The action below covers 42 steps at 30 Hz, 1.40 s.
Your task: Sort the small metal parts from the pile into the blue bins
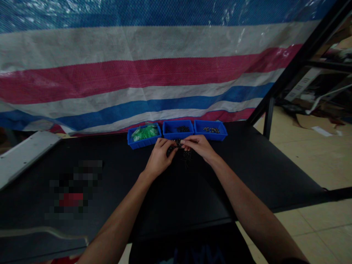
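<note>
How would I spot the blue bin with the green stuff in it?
Find the striped plastic sheet behind the black table. Along the table's far edge, three blue plastic bins stand in a row; yours is the leftmost bin. Its bright green, crumpled contents set it apart: the other two hold small loose pieces, none green.

Pinching small dark pieces (pixel 178 143) in the left hand (pixel 159 157) and the right hand (pixel 202 148), close together over the black counter (pixel 181 198), right by a loose dark pile (pixel 187 154)! Just beyond, lined up in a row: green-bag bin (pixel 134 145), dark-piece bin (pixel 169 129), shiny-piece bin (pixel 213 137), all blue, before a striped sheet (pixel 137 77).
</note>
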Motion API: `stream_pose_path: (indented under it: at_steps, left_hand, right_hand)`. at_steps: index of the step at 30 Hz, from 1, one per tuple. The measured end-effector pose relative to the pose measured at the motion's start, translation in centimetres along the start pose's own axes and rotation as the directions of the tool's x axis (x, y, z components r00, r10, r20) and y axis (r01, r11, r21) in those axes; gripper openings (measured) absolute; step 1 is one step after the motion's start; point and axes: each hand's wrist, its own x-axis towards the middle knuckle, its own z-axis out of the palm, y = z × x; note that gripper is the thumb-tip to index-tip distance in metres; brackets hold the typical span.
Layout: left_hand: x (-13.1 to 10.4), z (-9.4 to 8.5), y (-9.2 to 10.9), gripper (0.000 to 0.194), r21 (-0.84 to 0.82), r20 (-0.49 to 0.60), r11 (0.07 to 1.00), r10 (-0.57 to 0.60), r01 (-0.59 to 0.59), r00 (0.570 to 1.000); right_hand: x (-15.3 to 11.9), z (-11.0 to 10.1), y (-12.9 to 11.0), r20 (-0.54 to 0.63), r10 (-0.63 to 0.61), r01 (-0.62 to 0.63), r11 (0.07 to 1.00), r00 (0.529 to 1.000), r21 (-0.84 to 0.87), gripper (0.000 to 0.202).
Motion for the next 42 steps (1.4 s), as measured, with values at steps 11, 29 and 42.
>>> stream_pose_path:
  at_steps: [11, 29, 42]
  left_hand:
    - [-0.6, 1.2, -0.1, 0.011, 0.114, 0.285, 0.988, 0.066, -0.102, 0.956]
    - [-0.1, 0.2, -0.4, 0.010, 0.149, 0.183, 0.986, 0.049, -0.077, 0.982]
    - [0.1, -0.2, 0.0, 0.006, 0.092, -0.065, 0.996, 0.008, -0.002, 0.998]
  right_hand:
    - [0.2, 0.1, -0.2, -0.146, -0.195, 0.212, 0.971, 0.970, 0.107, 0.058]
    - [0.4, -0.2, 0.2, -0.126, -0.148, 0.146, 0.989, 0.981, -0.032, 0.034]
    - [0.1, 0.4, 0.6, 0.069, -0.078, 0.080, 0.996, 0.995, -0.027, 0.021]
